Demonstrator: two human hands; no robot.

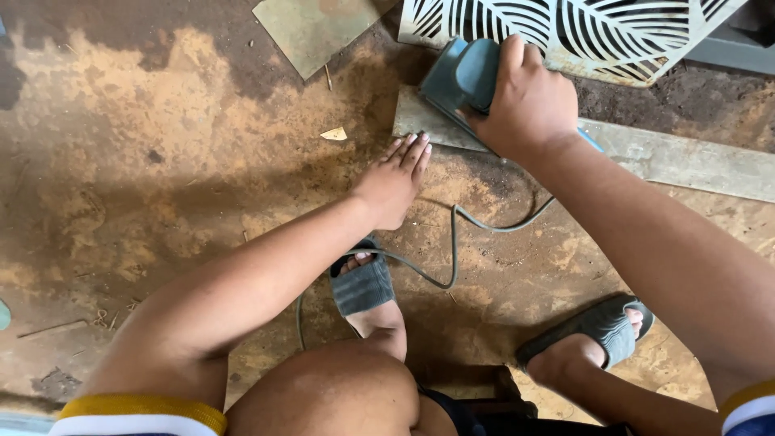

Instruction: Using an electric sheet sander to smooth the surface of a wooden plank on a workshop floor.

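My right hand [529,101] grips a teal electric sander [460,77] that rests on a long grey wooden plank [686,157] lying on the floor. The sander's grey cord [452,242] loops back across the floor toward my feet. My left hand [394,182] lies flat on the floor with its fingers together, fingertips close to the plank's near left corner, holding nothing. I am crouched, with both feet in grey slide sandals [363,282] below the hands.
A white cut-out panel with a leaf pattern [565,32] lies just behind the plank. A flat greenish sheet [315,28] sits at the top middle. The floor [161,161] is stained brown and dusty, with small scraps and chips scattered about.
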